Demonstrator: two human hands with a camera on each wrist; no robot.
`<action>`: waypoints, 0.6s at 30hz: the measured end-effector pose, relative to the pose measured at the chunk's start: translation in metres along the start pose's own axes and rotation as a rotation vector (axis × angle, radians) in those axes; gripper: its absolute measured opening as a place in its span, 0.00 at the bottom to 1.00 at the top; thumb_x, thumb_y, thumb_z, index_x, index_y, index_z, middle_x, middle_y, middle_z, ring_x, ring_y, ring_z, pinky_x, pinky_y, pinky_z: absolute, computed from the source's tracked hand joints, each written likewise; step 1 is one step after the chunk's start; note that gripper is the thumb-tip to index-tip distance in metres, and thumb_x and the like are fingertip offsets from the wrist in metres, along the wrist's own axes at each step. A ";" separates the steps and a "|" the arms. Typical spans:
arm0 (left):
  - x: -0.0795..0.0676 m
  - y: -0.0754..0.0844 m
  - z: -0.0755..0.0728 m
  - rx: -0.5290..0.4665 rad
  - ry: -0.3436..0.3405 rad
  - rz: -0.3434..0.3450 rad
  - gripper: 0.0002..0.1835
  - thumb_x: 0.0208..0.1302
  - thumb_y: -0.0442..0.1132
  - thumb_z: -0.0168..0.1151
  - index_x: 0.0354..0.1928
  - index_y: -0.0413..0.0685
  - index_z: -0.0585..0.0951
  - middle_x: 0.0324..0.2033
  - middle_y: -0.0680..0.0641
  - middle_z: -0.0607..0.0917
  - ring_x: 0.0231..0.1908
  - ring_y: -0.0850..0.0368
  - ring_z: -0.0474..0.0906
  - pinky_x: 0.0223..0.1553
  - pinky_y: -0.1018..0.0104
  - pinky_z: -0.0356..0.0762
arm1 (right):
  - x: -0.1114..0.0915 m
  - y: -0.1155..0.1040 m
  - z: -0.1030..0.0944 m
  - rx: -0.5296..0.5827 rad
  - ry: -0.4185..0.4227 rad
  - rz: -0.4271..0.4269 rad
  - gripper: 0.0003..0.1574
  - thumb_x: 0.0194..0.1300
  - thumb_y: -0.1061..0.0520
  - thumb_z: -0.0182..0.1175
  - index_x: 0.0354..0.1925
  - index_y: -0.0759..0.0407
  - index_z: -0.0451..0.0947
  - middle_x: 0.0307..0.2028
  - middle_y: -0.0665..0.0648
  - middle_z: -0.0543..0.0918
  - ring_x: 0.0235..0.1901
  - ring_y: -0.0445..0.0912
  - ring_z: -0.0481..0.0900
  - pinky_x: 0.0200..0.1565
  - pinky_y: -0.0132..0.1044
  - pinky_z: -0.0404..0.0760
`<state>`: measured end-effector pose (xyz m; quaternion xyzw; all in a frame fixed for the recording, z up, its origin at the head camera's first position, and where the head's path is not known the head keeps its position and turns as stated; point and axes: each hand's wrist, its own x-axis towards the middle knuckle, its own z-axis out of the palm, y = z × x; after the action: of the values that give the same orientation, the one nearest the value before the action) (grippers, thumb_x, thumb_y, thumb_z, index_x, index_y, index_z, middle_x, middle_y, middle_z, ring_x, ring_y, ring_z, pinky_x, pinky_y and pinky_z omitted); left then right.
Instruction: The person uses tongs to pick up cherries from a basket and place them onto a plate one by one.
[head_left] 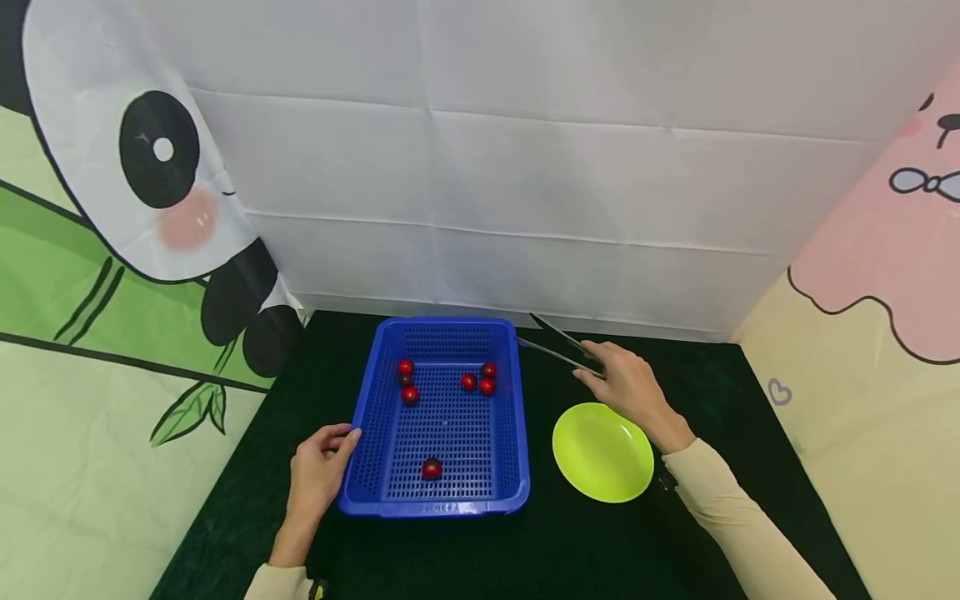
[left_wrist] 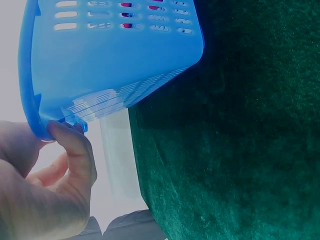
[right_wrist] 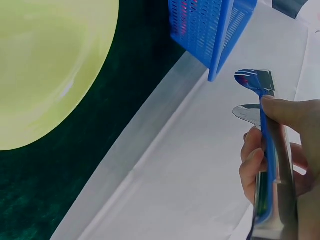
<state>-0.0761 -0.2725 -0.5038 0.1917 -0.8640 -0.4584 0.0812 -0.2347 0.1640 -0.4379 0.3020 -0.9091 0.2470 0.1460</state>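
Fingers of the right hand [head_left: 628, 385] are clamped on metal tongs [right_wrist: 283, 165]; left hand [head_left: 317, 471] pinches the left rim of the blue plastic basket [head_left: 435, 507]. Cherry tomatoes [head_left: 410, 395] sit inside; imo squeezing too hard could squirt one loose.

The tongs [right_wrist: 286, 200] are smooth, mirror-bright metal. The basket [head_left: 435, 507] is slotted, smooth plastic with a slight sheen; the plate [head_left: 603, 454] looks like glossy plastic. The tomatoes [head_left: 431, 470] have shiny skins. The table [head_left: 570, 550] shows velvety cloth, the backdrop [head_left: 525, 175] creased matt fabric.
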 end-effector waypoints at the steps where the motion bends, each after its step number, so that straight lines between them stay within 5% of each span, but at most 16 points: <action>1: 0.000 0.000 0.000 -0.001 0.001 0.002 0.20 0.78 0.45 0.58 0.60 0.36 0.79 0.43 0.36 0.85 0.32 0.54 0.80 0.31 0.72 0.76 | 0.001 -0.001 0.001 0.006 -0.007 -0.001 0.32 0.65 0.56 0.73 0.62 0.69 0.78 0.41 0.61 0.85 0.22 0.41 0.70 0.24 0.34 0.71; 10: 0.000 0.000 0.002 0.007 0.016 0.008 0.20 0.78 0.46 0.59 0.59 0.37 0.80 0.43 0.37 0.86 0.33 0.55 0.81 0.32 0.72 0.76 | 0.013 -0.008 0.011 0.021 -0.057 -0.003 0.29 0.66 0.56 0.72 0.59 0.69 0.79 0.45 0.63 0.86 0.28 0.45 0.75 0.30 0.39 0.78; 18: 0.000 0.001 0.001 0.005 0.019 -0.002 0.20 0.78 0.46 0.59 0.60 0.37 0.80 0.43 0.37 0.86 0.34 0.55 0.81 0.32 0.73 0.76 | 0.025 -0.013 0.020 0.012 -0.106 0.005 0.25 0.64 0.57 0.71 0.56 0.68 0.79 0.38 0.59 0.84 0.21 0.42 0.68 0.22 0.35 0.67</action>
<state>-0.0766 -0.2711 -0.5040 0.1969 -0.8643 -0.4543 0.0885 -0.2480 0.1323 -0.4397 0.3132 -0.9148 0.2367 0.0953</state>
